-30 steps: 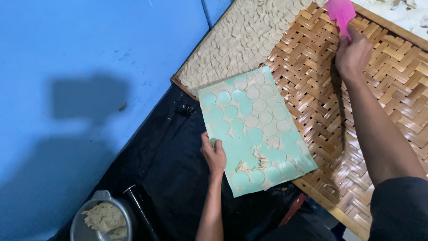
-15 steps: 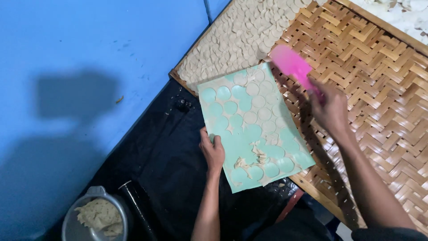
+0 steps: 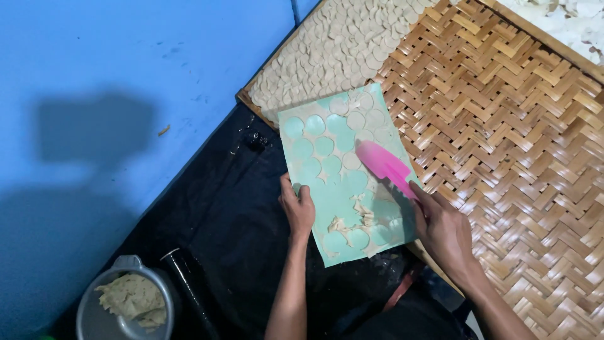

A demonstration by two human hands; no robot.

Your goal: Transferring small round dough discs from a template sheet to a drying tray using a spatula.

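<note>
head view, looking down. the left hand [image 3: 298,208] lies on the left edge of a pale green sheet [image 3: 327,189], its fingers [image 3: 290,187] closed over that edge with the thumb on top, pinning the sheet. the right hand [image 3: 443,230] has its fingers wrapped around the handle of a pink scraper [image 3: 384,165], whose flat blade rests on the middle of the sheet, pointing up and to the left. the sheet carries round dough discs [image 3: 362,119] along its upper edge, empty circular marks across its centre, and a few torn dough scraps [image 3: 352,217] near its lower part. the sheet sits partly over a black cloth [image 3: 214,220] and partly over a woven bamboo tray [image 3: 522,145]. the tray's upper left area is covered with rows of small pale discs [image 3: 333,53]. at lower left a metal pot [image 3: 123,308] holds a lump of dough, with a dark rod-shaped thing [image 3: 189,289] just beside it. a blue surface [image 3: 126,63] fills the upper left.
</note>
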